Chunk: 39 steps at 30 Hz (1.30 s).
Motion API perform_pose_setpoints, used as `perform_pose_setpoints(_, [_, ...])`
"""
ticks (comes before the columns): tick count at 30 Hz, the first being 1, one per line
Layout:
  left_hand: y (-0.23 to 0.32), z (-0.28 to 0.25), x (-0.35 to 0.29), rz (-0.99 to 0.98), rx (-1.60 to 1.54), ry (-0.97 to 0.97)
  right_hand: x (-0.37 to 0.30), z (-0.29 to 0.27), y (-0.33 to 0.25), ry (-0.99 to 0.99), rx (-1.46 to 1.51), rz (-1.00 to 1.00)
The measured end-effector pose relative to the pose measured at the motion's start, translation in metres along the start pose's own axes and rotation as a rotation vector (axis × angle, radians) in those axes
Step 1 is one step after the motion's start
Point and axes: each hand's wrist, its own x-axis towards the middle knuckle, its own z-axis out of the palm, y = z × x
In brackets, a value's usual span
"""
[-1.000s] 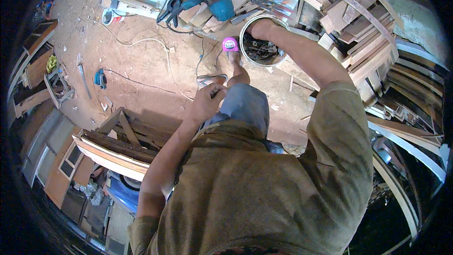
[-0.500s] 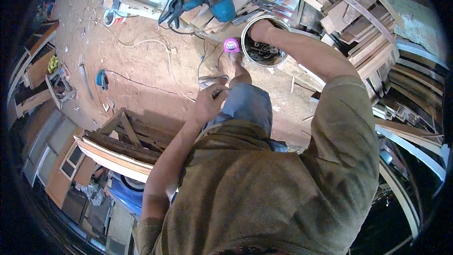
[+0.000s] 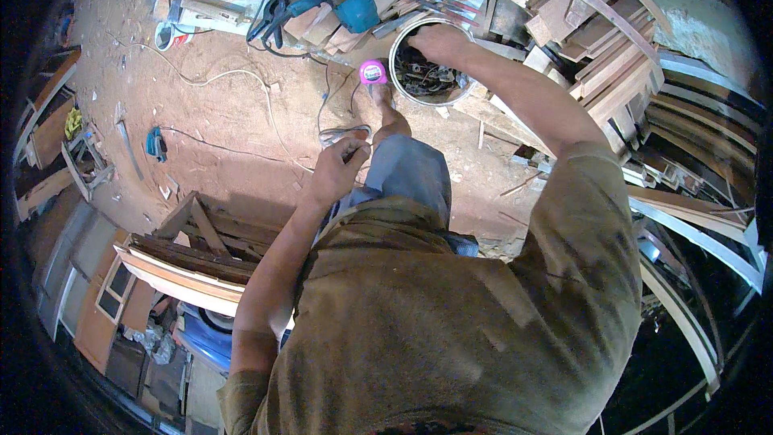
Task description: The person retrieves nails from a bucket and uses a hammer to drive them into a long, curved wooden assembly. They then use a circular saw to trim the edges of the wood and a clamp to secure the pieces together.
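Observation:
My right hand (image 3: 439, 43) reaches over the far side of a round white bucket (image 3: 394, 72), its fingertips dipping inside and partly hidden. Dark, tangled small metal pieces (image 3: 435, 80) fill the bottom of that bucket; they are too jumbled to name. Close to my left knee, my left hand (image 3: 338, 169) is curled with thumb and fingers drawn together. Whatever it may hold is too small to see. A pink tape measure (image 3: 373, 72) is beside the bucket, just past my foot.
Beyond the bucket lie a blue power tool (image 3: 357, 10) and stacked wood offcuts (image 3: 616, 72). Cables (image 3: 266, 89) cross the dirt floor, and a blue tool (image 3: 155, 145) lies at left. Long boards (image 3: 181, 278) stand by my left arm.
My right hand has shifted within the bucket, and more of its back and fingers now shows. My left hand keeps its curled shape. The whole view has swung slightly, moving the scene leftward.

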Motion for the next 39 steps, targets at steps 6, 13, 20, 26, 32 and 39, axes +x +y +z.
perform_pose_setpoints(6, [0.020, -0.005, -0.004, 0.012, 0.079, -0.024, 0.028, 0.011, -0.006, -0.021, 0.140, 0.216])
perform_pose_setpoints(13, [0.013, -0.006, -0.006, -0.008, 0.089, -0.025, 0.028, 0.019, -0.004, -0.078, 0.049, 0.172])
perform_pose_setpoints(20, [0.020, -0.003, -0.003, -0.006, 0.124, -0.046, 0.028, 0.007, -0.013, -0.108, 0.016, 0.161])
perform_pose_setpoints(26, [0.016, 0.000, -0.002, 0.091, 0.097, 0.024, 0.031, 0.019, 0.002, -0.040, 0.082, 0.152])
perform_pose_setpoints(32, [0.025, -0.008, -0.011, 0.028, 0.096, 0.011, 0.003, -0.001, 0.003, 0.000, 0.013, 0.081])
perform_pose_setpoints(39, [0.040, 0.024, 0.045, 0.204, -0.188, 0.051, -0.109, -0.066, -0.056, 0.352, 1.733, 0.416])
